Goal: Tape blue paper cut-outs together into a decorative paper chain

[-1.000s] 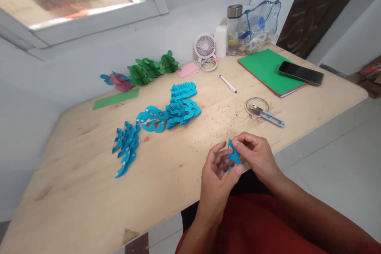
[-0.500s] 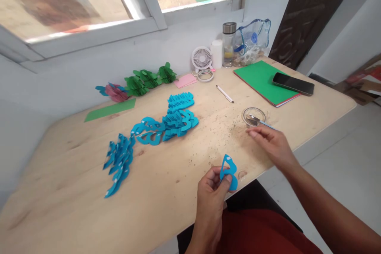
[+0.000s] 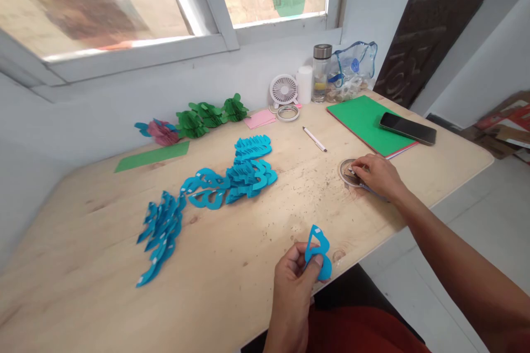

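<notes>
My left hand (image 3: 290, 287) pinches a blue paper cutout (image 3: 325, 269) with curved lobes and a cut-out opening, near the table's front edge. A small white piece sits at the cutout's upper tip. My right hand (image 3: 380, 177) is over a clear roll of tape (image 3: 343, 175), fingers closed together; whatever they may hold is too small to make out. Under that hand lies a slim bladed tool, mostly covered. To the left, folded blue paper cutouts (image 3: 252, 176) form a cluster, and another blue group (image 3: 165, 223) bears small white pieces.
Along the wall are green paper shapes (image 3: 207, 115), a pink paper flower (image 3: 162, 132), a small fan (image 3: 284, 90) and a glass bottle (image 3: 321, 74). A pen (image 3: 314, 139), another tape roll (image 3: 287, 114), green sheets (image 3: 364, 121) and a phone (image 3: 408, 128) lie farther back.
My right hand has moved up and away from me, onto the roll of tape and the tool there. My left hand keeps its hold on the blue cutout. The view has tilted slightly upward.
</notes>
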Demonstrator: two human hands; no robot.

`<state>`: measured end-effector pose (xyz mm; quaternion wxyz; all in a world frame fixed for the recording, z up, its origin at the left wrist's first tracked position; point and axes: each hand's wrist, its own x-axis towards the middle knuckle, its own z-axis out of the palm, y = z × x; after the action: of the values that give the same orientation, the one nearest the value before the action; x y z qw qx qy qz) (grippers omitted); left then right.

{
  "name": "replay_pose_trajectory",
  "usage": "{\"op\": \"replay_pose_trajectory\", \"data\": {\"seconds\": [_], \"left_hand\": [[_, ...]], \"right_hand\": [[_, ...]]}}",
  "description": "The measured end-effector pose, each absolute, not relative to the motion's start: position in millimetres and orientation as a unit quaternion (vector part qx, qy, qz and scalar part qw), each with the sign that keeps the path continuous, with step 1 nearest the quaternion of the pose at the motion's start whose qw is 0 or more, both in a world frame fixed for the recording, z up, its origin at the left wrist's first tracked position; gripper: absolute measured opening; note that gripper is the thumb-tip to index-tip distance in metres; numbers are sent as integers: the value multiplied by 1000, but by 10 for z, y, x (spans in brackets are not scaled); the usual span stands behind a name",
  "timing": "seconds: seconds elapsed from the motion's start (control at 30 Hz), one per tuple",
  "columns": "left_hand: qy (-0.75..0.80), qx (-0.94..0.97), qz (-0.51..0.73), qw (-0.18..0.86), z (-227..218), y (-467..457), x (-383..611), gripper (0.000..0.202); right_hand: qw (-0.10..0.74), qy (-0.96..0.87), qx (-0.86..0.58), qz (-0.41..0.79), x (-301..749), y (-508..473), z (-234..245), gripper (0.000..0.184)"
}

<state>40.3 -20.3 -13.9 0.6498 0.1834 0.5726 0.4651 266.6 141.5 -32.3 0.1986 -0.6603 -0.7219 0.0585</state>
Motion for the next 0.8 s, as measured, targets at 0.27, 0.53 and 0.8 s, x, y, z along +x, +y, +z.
{"op": "replay_pose_trajectory", "data": {"seconds": [0.27,0.53,0.8], "left_hand": [[565,177,472,654,-125,-199,396,17],[546,183,473,667,-217,-207,372,16],[503,128,545,659,-147,-112,327,16]], "right_hand": [[224,-697,-678,64,2622,1393,-353,19],[339,-630,-694,80,2532,1264,-350,20],[439,-586,-588,343,2248,712,11,20]]}}
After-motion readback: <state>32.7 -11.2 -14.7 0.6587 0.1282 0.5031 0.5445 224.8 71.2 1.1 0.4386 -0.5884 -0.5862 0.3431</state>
